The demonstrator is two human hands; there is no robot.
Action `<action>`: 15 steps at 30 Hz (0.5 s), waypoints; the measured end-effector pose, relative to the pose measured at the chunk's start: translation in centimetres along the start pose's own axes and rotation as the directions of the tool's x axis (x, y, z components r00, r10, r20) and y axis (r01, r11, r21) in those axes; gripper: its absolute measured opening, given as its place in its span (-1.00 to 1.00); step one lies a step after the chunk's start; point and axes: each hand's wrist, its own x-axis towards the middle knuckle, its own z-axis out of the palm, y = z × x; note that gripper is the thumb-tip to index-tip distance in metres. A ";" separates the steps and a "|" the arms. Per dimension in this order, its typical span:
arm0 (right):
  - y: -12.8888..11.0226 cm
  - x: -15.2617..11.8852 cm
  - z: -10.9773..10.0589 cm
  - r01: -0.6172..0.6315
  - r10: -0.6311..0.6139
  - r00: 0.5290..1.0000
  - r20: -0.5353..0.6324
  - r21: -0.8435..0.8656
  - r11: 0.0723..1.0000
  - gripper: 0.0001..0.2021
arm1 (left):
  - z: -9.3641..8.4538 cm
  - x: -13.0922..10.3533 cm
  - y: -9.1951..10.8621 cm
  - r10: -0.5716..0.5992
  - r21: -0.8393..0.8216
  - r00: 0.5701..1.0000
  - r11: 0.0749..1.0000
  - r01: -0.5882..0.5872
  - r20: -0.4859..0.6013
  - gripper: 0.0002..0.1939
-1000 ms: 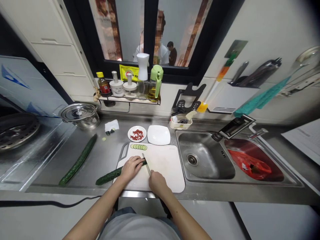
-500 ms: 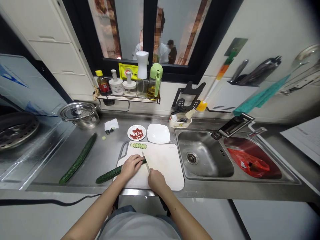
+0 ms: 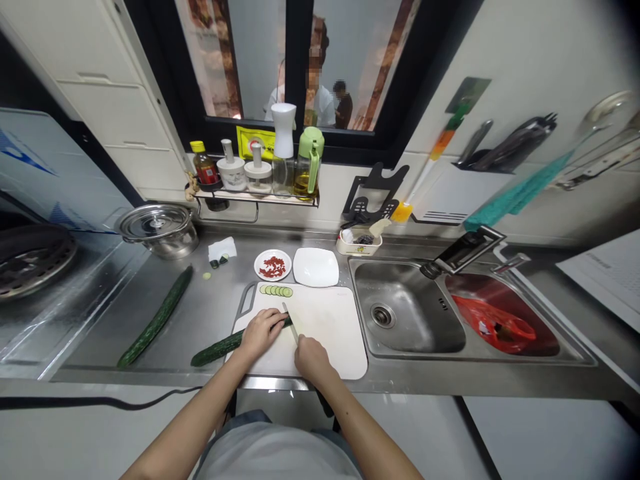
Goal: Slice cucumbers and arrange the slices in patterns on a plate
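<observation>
My left hand (image 3: 261, 331) is closed over the cut end of a cucumber (image 3: 218, 349), pressing it onto the white cutting board (image 3: 330, 327). The cucumber's far end sticks out past the board's left edge. My right hand (image 3: 312, 359) grips a knife (image 3: 291, 323), its blade standing at the cucumber's cut end; the handle is hidden in my fist. A row of overlapping cucumber slices (image 3: 276, 291) lies at the top left of the board. Behind the board are a plate of chopped red pieces (image 3: 273, 266) and a bare white square plate (image 3: 316, 267).
A second whole cucumber (image 3: 156, 321) lies on the counter at left, near a lidded steel pot (image 3: 160, 230) and a paper scrap (image 3: 221, 251) with dark cut ends. At right is the sink (image 3: 407, 313) with a red bag (image 3: 495, 327). Seasoning bottles stand on a rack (image 3: 257, 197).
Hardly anything differs. Both hands, the knife and the cucumber keep almost the same place; the whole view has shifted very slightly.
</observation>
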 end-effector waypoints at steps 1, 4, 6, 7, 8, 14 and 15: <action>0.0 0.0 0.0 0.001 -0.001 1.000 -0.001 0.000 1.000 -0.67 | 0.0 0.0 0.0 -0.001 -0.002 1.000 1.000 0.001 0.000 -0.72; 0.0 0.1 0.1 0.003 -0.003 1.000 -0.008 -0.001 1.000 -0.67 | -0.1 0.0 0.1 -0.008 -0.006 1.000 1.000 0.008 0.007 -0.72; 0.0 0.2 0.3 0.006 -0.006 1.000 -0.014 -0.001 1.000 -0.67 | 0.0 0.0 0.0 -0.012 -0.004 1.000 1.000 0.012 0.012 -0.72; 0.0 0.2 0.4 0.007 -0.007 1.000 -0.018 -0.001 1.000 -0.67 | 0.0 0.0 0.0 -0.012 -0.002 1.000 1.000 0.012 0.014 -0.72; 0.0 0.2 0.5 0.007 -0.007 1.000 -0.020 -0.001 1.000 -0.67 | 0.0 0.0 0.0 -0.011 -0.001 1.000 1.000 0.011 0.015 -0.72; 0.2 0.5 1.4 -0.015 0.015 0.999 -0.035 0.009 1.000 -0.67 | 0.0 0.0 0.0 -0.006 0.004 1.000 1.000 0.006 0.019 -0.72; 0.2 0.5 1.6 -0.018 0.018 0.999 -0.038 0.013 1.000 -0.67 | 0.0 0.0 0.0 -0.007 0.004 1.000 1.000 0.007 0.018 -0.72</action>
